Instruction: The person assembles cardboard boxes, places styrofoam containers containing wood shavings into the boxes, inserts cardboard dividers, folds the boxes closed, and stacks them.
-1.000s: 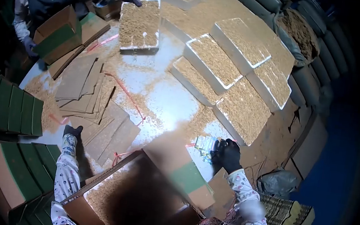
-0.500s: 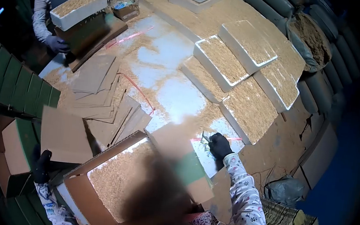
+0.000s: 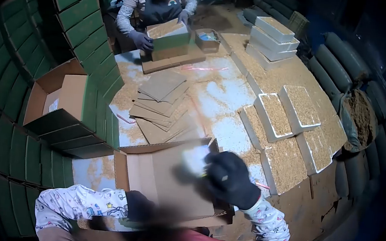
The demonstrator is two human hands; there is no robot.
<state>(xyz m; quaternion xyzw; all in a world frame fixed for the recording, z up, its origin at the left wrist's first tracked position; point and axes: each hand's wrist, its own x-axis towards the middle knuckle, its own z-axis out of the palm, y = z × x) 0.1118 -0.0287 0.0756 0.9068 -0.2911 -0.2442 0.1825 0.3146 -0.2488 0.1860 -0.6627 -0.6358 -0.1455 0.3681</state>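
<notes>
An open cardboard box (image 3: 121,173) stands right in front of me, with a plain cardboard sheet (image 3: 169,179) lying inside it. Over the far right part of the box is my right hand (image 3: 230,179) in a dark glove, its fingers closed on a small white slip (image 3: 194,158). Motion blurs the slip, so I cannot tell its exact kind. My left hand (image 3: 140,206), also gloved, is at the near left side of the box. Its fingers are hidden and blurred.
Loose cardboard sheets (image 3: 161,99) lie beyond the box. White trays of sawdust (image 3: 287,167) stand to the right. Green boxes (image 3: 81,31) are stacked at left, near an open box (image 3: 73,95). Across the table, a co-worker (image 3: 160,7) handles a sawdust-filled tray at a green box.
The cardboard sheet from my left hand now lies in the box, covering the sawdust. My right hand has come from the table to above the box with the slip. The view has shifted.
</notes>
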